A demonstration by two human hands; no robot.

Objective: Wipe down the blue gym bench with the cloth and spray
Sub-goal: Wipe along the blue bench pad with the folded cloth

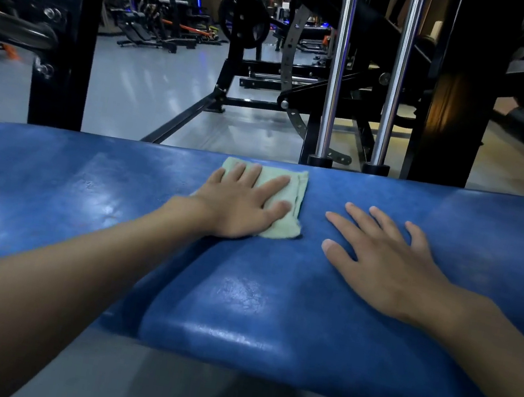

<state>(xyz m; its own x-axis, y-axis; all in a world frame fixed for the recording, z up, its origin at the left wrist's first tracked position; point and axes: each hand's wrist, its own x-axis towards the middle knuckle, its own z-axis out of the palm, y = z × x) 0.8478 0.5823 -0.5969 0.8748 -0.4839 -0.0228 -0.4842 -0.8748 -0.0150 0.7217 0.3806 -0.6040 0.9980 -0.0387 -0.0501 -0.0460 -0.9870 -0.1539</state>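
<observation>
Two hands lie flat on the blue gym bench point(81, 204), its padded cover glossy and finely cracked. Left hand point(242, 205) presses a folded, pale green cloth point(285, 227) near the far edge, fingers straight. Right hand point(384, 262) rests bare beside it, fingers spread wide.

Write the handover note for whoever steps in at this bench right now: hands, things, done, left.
Left hand: flat, fingers straight, pressing the pale green cloth onto the blue bench near its far edge.
Right hand: flat on the bare pad beside the cloth, holding nothing.
Spray: not in view.
Done: wiping is under way; how much is covered cannot be told.
Left: probably the near pad and both ends.
</observation>
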